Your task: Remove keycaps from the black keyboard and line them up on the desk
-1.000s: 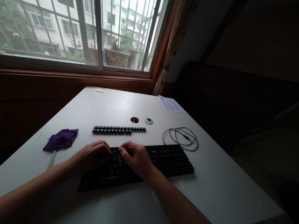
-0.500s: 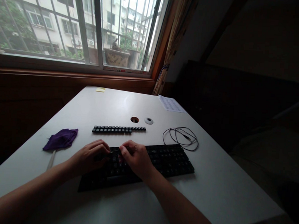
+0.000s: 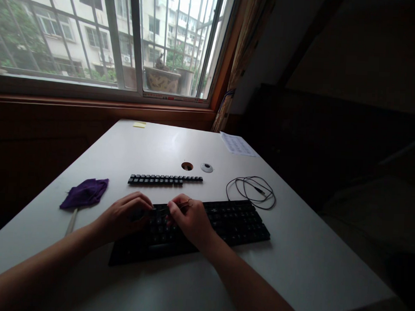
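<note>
A black keyboard [image 3: 238, 224] lies in front of me on the white table, its left part mostly under my hands. My left hand [image 3: 128, 216] is over the keyboard's upper left, thumb and forefinger closed on a small dark keycap [image 3: 153, 209]. Close beside it, my right hand [image 3: 190, 222] pinches a thin wire keycap puller [image 3: 185, 203]; its thin end points left toward the keycap, apart from it. Behind the keyboard, removed keycaps [image 3: 155, 181] stand in two rows, the nearer row shorter. Fingers hide the keys beneath them.
A coiled black cable [image 3: 250, 190] lies behind the keyboard's right end. Left of my arm is a purple cloth [image 3: 85, 194] over a pale handle [image 3: 72, 221]. Further back are a round table hole [image 3: 187, 166], its grey cover [image 3: 207, 168], printed paper [image 3: 238, 144] and a yellow note [image 3: 139, 124].
My right hand has drawn slightly right, widening the gap between the puller's tip and my left fingers. The puller has turned a little in my grip. The left hand has hardly moved.
</note>
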A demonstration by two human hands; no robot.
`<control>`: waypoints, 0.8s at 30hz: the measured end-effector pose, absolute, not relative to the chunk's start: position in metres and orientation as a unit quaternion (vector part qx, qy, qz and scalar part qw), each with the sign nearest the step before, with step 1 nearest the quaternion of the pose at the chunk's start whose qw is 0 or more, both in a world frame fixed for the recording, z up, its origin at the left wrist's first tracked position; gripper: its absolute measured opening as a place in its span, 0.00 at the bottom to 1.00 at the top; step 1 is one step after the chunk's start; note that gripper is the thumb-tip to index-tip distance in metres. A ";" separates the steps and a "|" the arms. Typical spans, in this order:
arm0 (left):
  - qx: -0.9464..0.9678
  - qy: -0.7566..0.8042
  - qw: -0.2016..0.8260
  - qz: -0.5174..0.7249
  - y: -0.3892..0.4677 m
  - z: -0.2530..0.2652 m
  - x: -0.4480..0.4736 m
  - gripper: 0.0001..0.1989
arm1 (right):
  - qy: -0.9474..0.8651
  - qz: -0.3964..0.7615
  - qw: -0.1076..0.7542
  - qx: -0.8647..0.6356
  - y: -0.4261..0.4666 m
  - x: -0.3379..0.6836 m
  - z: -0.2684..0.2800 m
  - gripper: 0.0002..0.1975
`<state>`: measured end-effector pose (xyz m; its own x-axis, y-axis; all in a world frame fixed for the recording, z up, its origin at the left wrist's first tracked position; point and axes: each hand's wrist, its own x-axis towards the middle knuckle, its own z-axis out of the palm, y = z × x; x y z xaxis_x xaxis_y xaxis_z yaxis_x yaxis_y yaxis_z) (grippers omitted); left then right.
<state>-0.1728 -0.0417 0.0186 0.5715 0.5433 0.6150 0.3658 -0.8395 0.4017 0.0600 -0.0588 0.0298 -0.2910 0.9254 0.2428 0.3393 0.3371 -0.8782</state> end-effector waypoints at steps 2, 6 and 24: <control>0.877 0.261 0.116 0.386 -0.041 0.019 -0.173 0.06 | -0.728 0.344 0.395 -0.443 -0.059 0.061 0.031 0.12; 0.873 0.267 0.121 0.390 -0.040 0.017 -0.174 0.06 | -0.757 0.278 0.394 -0.441 -0.060 0.063 0.035 0.11; 0.871 0.267 0.135 0.390 -0.038 0.017 -0.175 0.06 | -0.849 0.059 0.365 -0.377 -0.055 0.070 0.036 0.09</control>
<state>-0.1751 -0.0380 0.0172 0.5532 0.5713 0.6062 0.3603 -0.8203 0.4442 0.0703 -0.0550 0.0361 -0.4489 0.6839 0.5751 0.5979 0.7082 -0.3755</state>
